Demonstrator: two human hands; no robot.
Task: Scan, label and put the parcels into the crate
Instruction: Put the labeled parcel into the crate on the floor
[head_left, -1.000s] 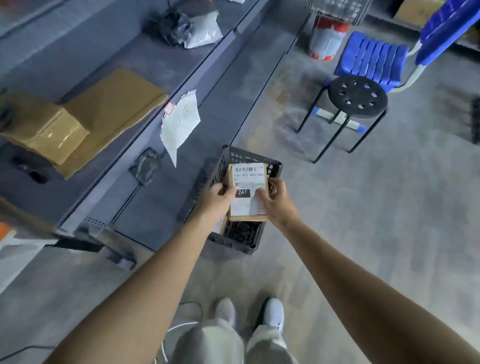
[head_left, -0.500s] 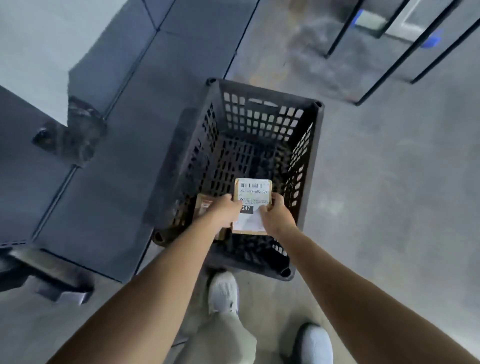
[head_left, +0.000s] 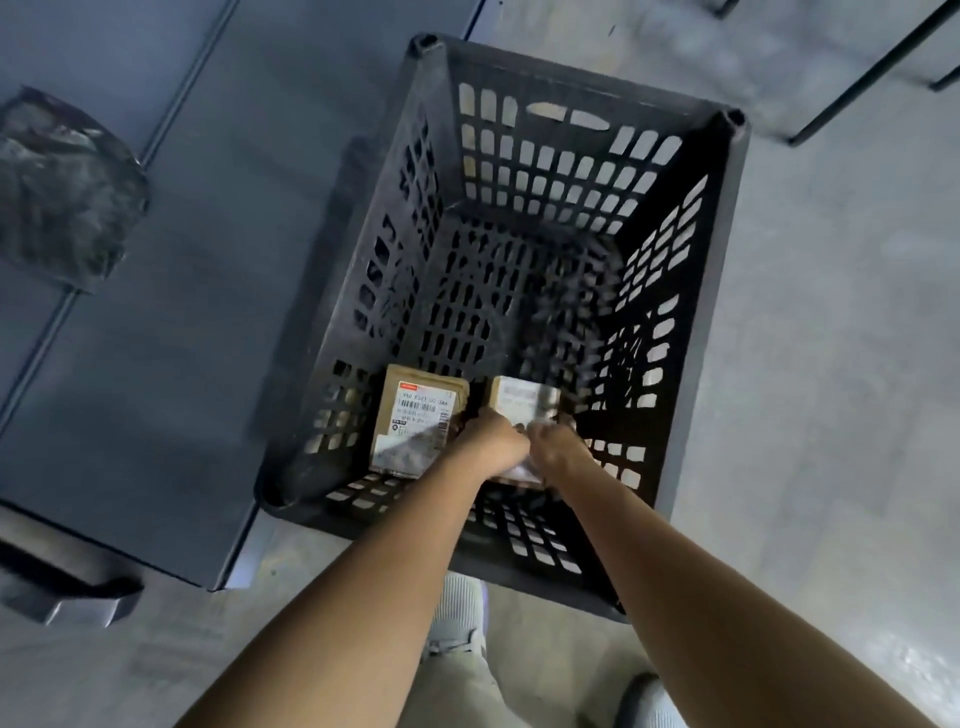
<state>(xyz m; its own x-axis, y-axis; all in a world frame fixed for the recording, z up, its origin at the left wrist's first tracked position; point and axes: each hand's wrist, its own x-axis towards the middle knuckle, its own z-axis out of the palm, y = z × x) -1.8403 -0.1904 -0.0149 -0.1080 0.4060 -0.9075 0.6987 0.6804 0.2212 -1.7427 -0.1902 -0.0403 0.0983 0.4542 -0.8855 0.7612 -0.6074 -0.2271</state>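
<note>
Left hand and right hand both grip small brown cardboard parcel with white label, low inside black slotted plastic crate, near edge. Seat flat beside second labelled brown parcel in near-left corner, label up, then release

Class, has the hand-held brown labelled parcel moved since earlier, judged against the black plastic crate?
Yes: the parcel went down, from above the crate's rim to inside, beside another parcel.

I have lowered the parcel with my left hand and right hand deep into the crate, beside another parcel.
</note>
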